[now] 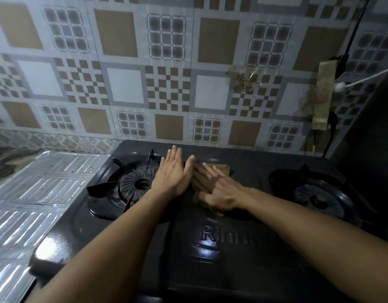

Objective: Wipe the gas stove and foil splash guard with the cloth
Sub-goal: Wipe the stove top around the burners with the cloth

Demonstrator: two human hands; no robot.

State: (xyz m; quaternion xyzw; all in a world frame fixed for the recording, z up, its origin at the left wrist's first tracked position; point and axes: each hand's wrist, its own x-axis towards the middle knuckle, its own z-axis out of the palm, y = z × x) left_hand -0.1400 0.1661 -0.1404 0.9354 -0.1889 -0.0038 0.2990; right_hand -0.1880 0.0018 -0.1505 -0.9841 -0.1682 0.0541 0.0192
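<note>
A black two-burner gas stove (210, 248) fills the lower middle of the view. Its left burner (136, 184) and right burner (319, 200) have dark pan supports. Between them lies a brownish cloth (219, 168), flat on the stove top. My right hand (217, 189) presses flat on the cloth with fingers spread and looks blurred. My left hand (173, 171) rests flat beside it on the stove, fingers extended, thumb touching the cloth's edge. A ribbed foil splash guard (36, 193) lies flat to the left of the stove.
A patterned tiled wall (167, 73) rises right behind the stove. Taped patches (245, 78) and a strip of tape (323, 97) stick to it at the right, beside a black cable (354, 29) and a white cord (367, 78). A dark surface stands at the far right.
</note>
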